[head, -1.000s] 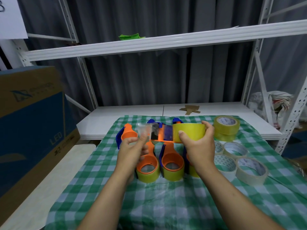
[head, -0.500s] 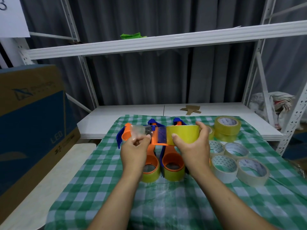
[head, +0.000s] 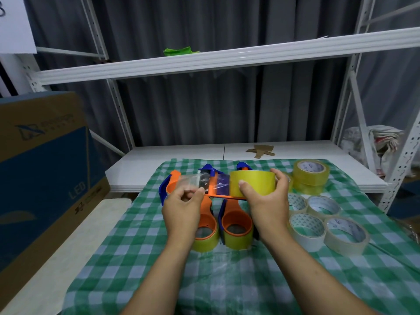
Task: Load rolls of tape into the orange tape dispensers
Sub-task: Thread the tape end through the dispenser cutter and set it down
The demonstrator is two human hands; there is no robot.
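My right hand [head: 266,198] grips a yellow tape roll [head: 252,183] seated on an orange dispenser [head: 218,189], held above the checked cloth. My left hand [head: 181,205] pinches the clear free end of the tape [head: 193,181], drawn out leftward across the dispenser's head. Two loaded orange dispensers [head: 236,228] lie below my hands with yellow rolls in their rings. Another orange and blue dispenser [head: 169,184] lies behind my left hand, partly hidden.
Several loose tape rolls [head: 327,226] lie right of my hands, with a stacked yellow pair [head: 310,173] behind them. A green checked cloth [head: 227,280] covers the table. A large cardboard box [head: 43,169] stands at the left. White shelving [head: 227,57] rises behind.
Both hands have drifted slightly left and nearer together with the dispenser. The clear tape end stays pinched in my left hand.
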